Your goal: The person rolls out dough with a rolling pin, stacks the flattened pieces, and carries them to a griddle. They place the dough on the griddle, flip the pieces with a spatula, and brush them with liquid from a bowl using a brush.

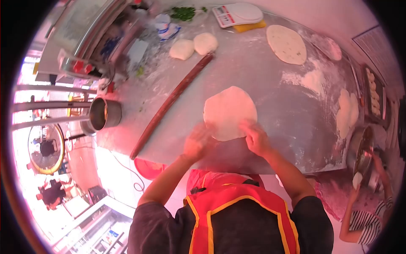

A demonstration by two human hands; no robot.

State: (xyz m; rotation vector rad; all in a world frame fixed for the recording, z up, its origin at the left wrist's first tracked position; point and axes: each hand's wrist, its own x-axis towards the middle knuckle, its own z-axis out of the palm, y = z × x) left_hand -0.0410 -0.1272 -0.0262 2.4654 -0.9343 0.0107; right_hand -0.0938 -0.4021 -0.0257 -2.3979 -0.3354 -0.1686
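A flat, roughly round sheet of dough [230, 112] lies on the grey worktop in the middle. My left hand [198, 141] is at its lower left edge, fingers blurred. At the lower right edge is my right hand [255, 137], its fingers curled at the dough's rim. A long brown rolling pin [171, 101] lies slantwise to the left of the sheet. Two dough balls, one on the left [182, 49] and one on the right [205, 43], sit beyond the pin's far end. Another flat dough piece [286, 44] rests at the back right.
A white scale [239, 15] and green leaves [182, 14] are at the back. A metal pot [105, 113] stands left. Loose flour [312, 80] and folded dough [347, 113] lie right. Another person in striped sleeves [366, 224] works by a metal bowl [363, 146].
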